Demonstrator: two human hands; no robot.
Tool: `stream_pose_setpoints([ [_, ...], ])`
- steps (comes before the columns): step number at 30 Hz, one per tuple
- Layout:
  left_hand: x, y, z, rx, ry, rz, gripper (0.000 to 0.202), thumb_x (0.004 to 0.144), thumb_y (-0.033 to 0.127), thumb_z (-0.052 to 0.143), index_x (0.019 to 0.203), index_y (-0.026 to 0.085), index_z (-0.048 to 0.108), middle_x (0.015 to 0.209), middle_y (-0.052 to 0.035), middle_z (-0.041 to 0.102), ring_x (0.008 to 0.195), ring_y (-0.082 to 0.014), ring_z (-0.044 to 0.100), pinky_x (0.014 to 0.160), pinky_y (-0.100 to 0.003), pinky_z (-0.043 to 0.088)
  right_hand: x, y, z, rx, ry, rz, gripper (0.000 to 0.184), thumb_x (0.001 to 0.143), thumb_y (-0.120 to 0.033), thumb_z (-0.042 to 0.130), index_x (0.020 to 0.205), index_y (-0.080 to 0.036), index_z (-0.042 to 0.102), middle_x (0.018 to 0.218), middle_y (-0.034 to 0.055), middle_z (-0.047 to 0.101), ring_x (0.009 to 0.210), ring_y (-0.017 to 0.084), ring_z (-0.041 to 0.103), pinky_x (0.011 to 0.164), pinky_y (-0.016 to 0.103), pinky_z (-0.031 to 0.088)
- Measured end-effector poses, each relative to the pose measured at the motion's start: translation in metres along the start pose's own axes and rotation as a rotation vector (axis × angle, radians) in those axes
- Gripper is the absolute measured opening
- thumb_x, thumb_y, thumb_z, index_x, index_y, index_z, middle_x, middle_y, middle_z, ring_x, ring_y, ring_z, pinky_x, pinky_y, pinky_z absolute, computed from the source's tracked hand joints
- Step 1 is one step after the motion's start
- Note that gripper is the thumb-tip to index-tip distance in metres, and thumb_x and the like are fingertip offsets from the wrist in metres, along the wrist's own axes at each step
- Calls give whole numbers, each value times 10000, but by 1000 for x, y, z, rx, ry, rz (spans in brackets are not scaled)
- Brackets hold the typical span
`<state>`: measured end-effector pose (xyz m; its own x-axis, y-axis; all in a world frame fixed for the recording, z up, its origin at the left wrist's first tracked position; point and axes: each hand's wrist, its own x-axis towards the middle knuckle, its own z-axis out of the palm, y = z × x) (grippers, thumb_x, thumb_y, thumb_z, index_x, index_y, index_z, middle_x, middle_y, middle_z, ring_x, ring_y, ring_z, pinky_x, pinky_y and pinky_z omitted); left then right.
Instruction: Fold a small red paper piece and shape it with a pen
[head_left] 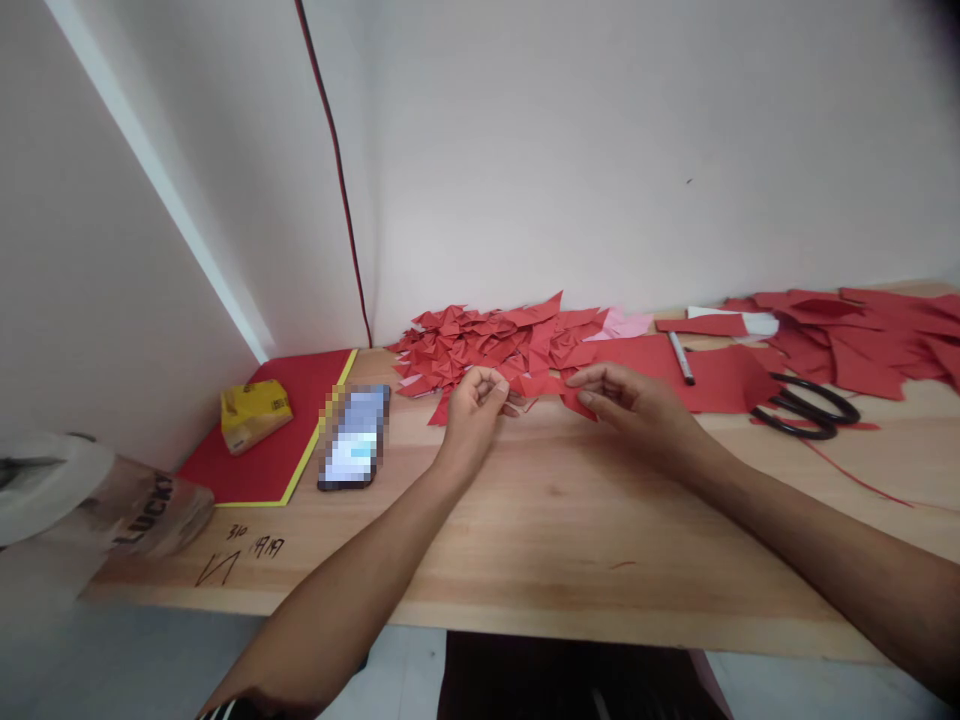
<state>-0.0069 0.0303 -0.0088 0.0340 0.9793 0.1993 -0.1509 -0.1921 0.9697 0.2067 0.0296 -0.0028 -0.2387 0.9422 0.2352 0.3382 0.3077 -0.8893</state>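
Observation:
A small piece of red paper [544, 385] stretches between my two hands above the table. My left hand [478, 397] is closed, pinching its left end between thumb and fingers. At the other end, the thumb and fingers of my right hand [611, 393] close on the paper. Part of the paper hangs down below the right fingertips. Just behind my hands lies a heap of folded red paper pieces [480, 345]. Flat red paper [645, 360] lies behind my right hand, with a marker pen [681, 358] on it.
Black-handled scissors [814, 405] lie right of my hands, before a pile of red paper [847, 335]. To the left are a phone [356, 440], a yellow tissue pack [255, 415] on a red folder [300, 450], and a clear bottle [150, 505]. A white wall [600, 150] stands behind.

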Motion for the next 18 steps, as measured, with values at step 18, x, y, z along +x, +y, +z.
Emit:
stream_pose_setpoints([
  [18,-14,6,9,1165,-89,899,211,884,177,585,1089,232,589,1109,-55,637,1113,-218,513,951,-391,397,-4,-10,6,130,-122,95,384,834,-472,628,1092,-191,665,790,22,668,635,128,557,612,282,454],
])
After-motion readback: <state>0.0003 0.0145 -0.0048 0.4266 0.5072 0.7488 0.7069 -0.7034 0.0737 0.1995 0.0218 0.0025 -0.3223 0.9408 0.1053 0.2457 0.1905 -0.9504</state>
